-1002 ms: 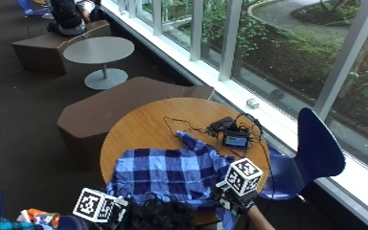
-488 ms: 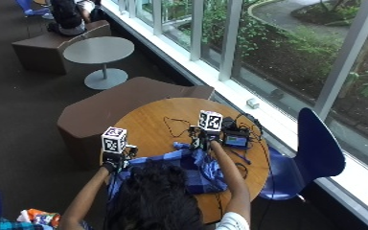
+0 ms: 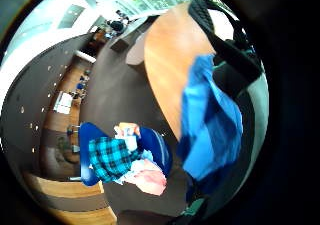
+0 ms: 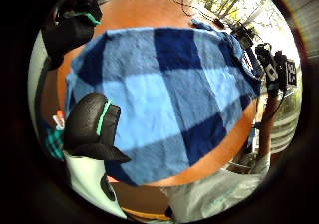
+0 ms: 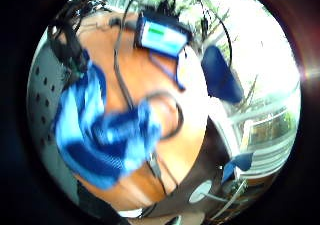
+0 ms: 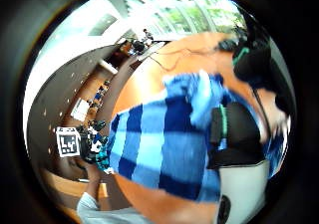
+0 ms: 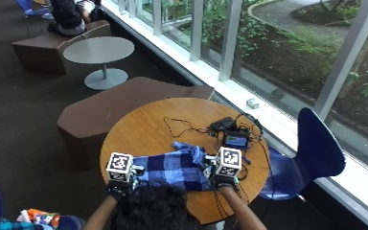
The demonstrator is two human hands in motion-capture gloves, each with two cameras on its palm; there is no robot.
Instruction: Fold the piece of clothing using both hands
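Round table (image 7: 145,129): both hands prob. pinching shirt (image 7: 171,167) edges

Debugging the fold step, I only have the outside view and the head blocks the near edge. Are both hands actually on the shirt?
Observer: Left thumb-side palm view shows the blue checked shirt spread flat close under the left hand, gloved fingers curled at its edge.
Operator: And the right?
Observer: Right thumb-side palm view shows the right hand with fingers over the cloth, beside a bunched-up fold.
Operator: Anything near the cloth?
Observer: Right little-finger view shows a black cable on the table right beside the cloth's edge; I cannot tell if they touch.
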